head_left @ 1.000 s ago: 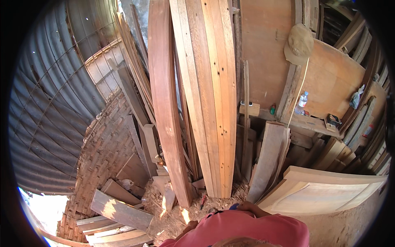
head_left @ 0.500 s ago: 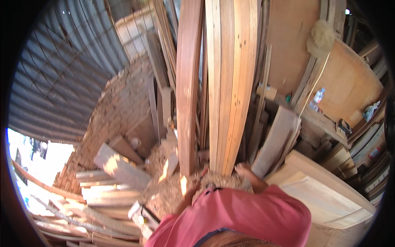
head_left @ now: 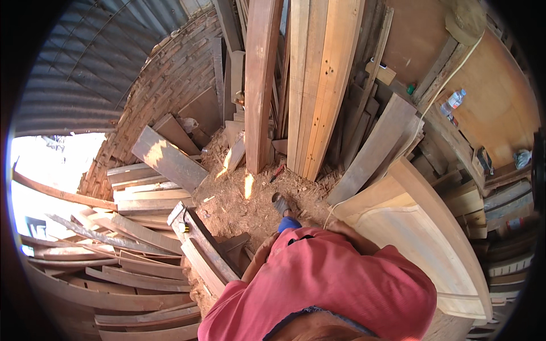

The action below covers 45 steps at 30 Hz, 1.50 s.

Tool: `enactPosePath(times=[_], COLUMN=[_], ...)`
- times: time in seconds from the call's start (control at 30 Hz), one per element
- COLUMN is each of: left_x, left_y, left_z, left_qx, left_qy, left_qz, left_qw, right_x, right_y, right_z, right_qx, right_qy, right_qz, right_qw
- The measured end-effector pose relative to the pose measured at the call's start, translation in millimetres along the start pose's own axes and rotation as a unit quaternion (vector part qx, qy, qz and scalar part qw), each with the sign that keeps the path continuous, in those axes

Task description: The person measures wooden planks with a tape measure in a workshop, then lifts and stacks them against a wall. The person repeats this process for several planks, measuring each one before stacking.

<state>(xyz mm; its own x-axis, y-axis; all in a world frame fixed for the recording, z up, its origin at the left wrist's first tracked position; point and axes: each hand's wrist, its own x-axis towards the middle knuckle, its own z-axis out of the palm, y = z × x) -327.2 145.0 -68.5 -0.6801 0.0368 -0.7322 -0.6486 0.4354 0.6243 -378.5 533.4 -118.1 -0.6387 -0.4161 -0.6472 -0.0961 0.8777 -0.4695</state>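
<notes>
My left hand (head_left: 266,245) hangs low beside my red shirt, close to my blue-clothed leg; its fingers are mostly hidden. My right hand (head_left: 338,227) is at the near left corner of a pale wooden panel (head_left: 392,227) with a framed face. A thin cream cord (head_left: 329,211) bends down close to it. Whether my right fingers grip the panel, the cord or nothing is not visible. Ahead, several long boards (head_left: 310,85) stand upright, a reddish plank (head_left: 261,91) to their left. A tool with a red part (head_left: 277,173) lies on the shavings-covered floor.
My sandalled foot (head_left: 281,203) stands on the shavings. At left are stacked curved offcuts (head_left: 142,278) and a beam (head_left: 199,238) with a yellow-black tape measure (head_left: 183,227) on it. More planks (head_left: 375,148) lean at right, below a ledge with a plastic bottle (head_left: 453,101).
My view has tilted down, showing more floor and my foot. My right hand has moved from the foot of the upright boards back to the panel's corner.
</notes>
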Motion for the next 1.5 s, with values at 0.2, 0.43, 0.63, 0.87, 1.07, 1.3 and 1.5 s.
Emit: enactPosePath(times=[0.2, 0.43, 0.63, 0.87, 1.07, 1.3, 1.5], left_x=[-34.3, -60.7, -116.5, -232.9, -312.0, -372.8, -386.6], left_y=[-26.2, -51.6, -81.8, -133.0, -206.3, -267.7, -218.9], left_z=[12.5, 27.6, 25.8, 49.4, 104.1, 190.1, 187.7], left_qx=[-0.002, -0.032, 0.040, 0.177, 0.152, 0.094, -0.346], left_qy=[0.045, 0.112, 0.158, 0.398, 0.407, 0.228, 0.266], left_qz=[-0.008, 0.007, -0.013, -0.083, -0.121, -0.142, -0.048], left_qw=[0.999, 0.993, 0.987, 0.896, 0.892, 0.959, 0.899], right_x=[-35.3, -21.5, -9.2, -37.8, -57.5, -100.0, -183.6], right_y=[5.0, -33.6, -67.2, -120.2, -120.0, -114.0, -241.7], right_z=[-7.0, -93.0, -76.6, 26.1, 139.0, 176.7, 142.0], right_qx=[0.019, 0.088, 0.049, 0.073, -0.111, -0.034, 0.124], right_qy=[-0.062, 0.076, 0.061, -0.036, -0.001, -0.001, -0.110], right_qz=[0.003, 0.136, 0.077, 0.071, -0.172, -0.132, -0.173], right_qw=[0.998, 0.984, 0.994, 0.994, 0.979, 0.991, 0.971])
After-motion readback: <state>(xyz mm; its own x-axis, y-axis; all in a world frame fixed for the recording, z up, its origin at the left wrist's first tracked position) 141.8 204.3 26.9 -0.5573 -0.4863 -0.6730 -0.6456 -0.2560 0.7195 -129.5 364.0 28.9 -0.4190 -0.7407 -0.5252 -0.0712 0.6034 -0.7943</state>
